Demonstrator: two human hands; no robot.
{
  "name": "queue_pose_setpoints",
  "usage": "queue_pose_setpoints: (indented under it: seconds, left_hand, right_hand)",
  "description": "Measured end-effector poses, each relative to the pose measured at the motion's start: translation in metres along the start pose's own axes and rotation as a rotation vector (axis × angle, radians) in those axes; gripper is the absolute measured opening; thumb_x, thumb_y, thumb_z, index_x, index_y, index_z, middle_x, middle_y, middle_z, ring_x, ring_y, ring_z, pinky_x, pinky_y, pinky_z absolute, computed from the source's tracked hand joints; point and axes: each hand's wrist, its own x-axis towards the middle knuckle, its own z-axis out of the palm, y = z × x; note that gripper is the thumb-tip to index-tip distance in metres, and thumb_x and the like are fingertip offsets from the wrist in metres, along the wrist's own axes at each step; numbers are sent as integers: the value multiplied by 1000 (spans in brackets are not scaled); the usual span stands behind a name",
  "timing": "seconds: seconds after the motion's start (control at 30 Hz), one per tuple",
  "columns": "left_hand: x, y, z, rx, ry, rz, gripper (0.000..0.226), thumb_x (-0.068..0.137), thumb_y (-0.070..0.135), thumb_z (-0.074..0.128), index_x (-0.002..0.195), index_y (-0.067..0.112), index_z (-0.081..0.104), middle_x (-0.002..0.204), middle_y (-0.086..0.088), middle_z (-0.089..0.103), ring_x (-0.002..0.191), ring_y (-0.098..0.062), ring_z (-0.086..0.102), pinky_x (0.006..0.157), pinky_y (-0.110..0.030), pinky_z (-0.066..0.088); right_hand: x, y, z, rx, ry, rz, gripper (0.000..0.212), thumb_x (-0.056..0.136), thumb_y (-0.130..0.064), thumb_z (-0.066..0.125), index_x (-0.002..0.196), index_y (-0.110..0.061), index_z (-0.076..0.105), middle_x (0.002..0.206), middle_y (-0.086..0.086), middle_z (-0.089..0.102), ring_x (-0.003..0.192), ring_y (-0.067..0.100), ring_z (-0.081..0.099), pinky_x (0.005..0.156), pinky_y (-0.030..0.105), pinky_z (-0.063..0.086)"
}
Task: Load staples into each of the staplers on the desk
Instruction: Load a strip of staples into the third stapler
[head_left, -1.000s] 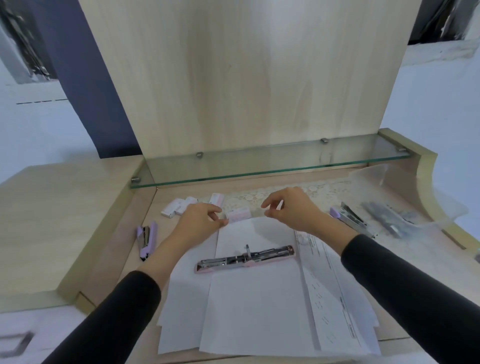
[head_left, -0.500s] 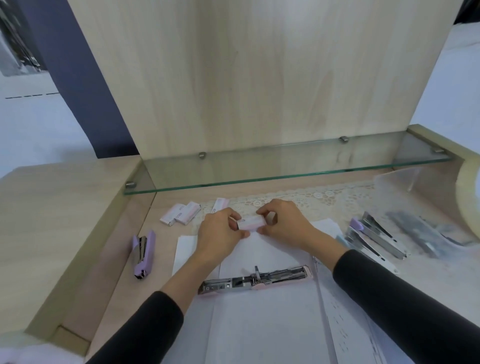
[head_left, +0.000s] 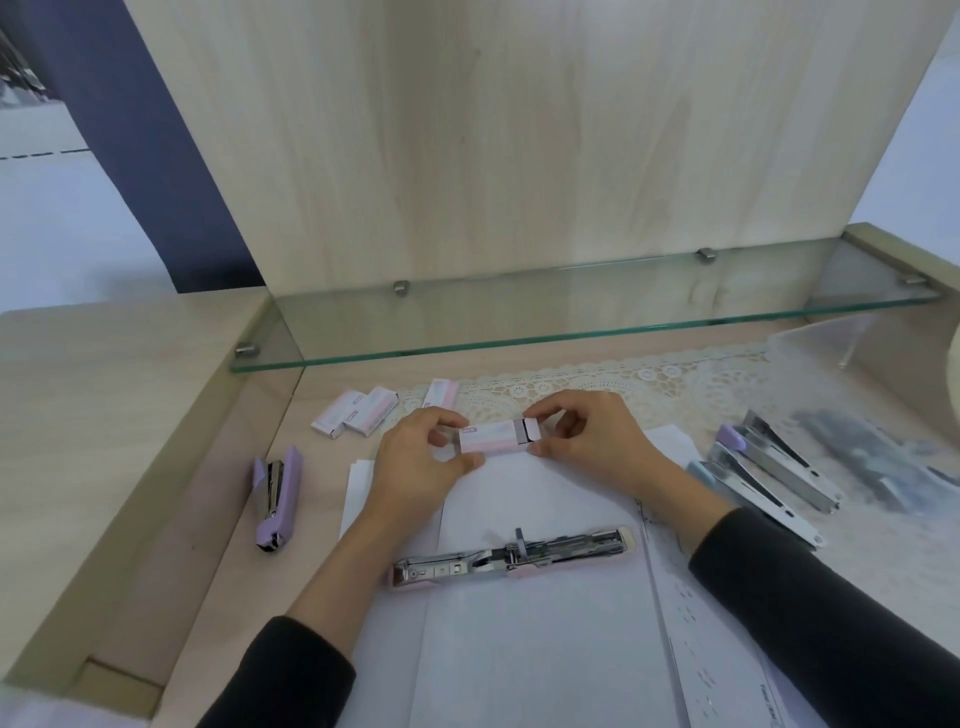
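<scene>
At the left of the desk (head_left: 311, 519), a lilac stapler (head_left: 277, 505) lies on the bare wood. Beyond it, two small pink-and-white staple boxes (head_left: 358, 413) lie side by side, with a third box (head_left: 440, 394) just right of them on the edge of a lace mat (head_left: 649, 379). Their printed labels are too small to read.

In the middle, the left hand (head_left: 421, 460) grips one end of a staple box (head_left: 491, 440) between thumb and curled fingers. The right hand (head_left: 592, 441) pinches the other end, where a dark inner part shows. The box is held above white paper sheets (head_left: 545, 649).

Nearer the person, a pink stapler (head_left: 511, 558) lies opened flat on the paper. The print on the right-hand sheet is illegible.

Further right, two opened staplers (head_left: 774, 483) rest beside a clear plastic bag (head_left: 883, 462).
</scene>
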Motion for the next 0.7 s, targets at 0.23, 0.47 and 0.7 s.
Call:
queue_pose_setpoints:
  seconds: [0.23,0.47,0.7]
  left_hand:
    - [-4,-3,4,111,-37,127,32,75,24,72,107,24,65,99,8,57,86,-11,49,85,-25,39]
    - [-3,-5,5,81,-12,154,29,74,18,73,103,22,66,98,7,57,79,-5,49,83,-25,39]
    - [-1,-7,6,67,-6,173,29,73,16,74,100,19,66,98,6,58,77,4,49,77,-21,38]
  right_hand:
    - [1,3,2,13,-17,-28,27,68,0,70,89,-17,69,64,-14,55,50,-1,48,52,3,36]
    - [-2,2,-1,-7,-63,-116,23,64,4,60,72,-14,48,79,19,65,56,19,52,55,22,42]
    - [2,8,3,-23,58,-106,33,73,-6,69,53,-21,47,77,9,68,50,4,45,52,8,36]
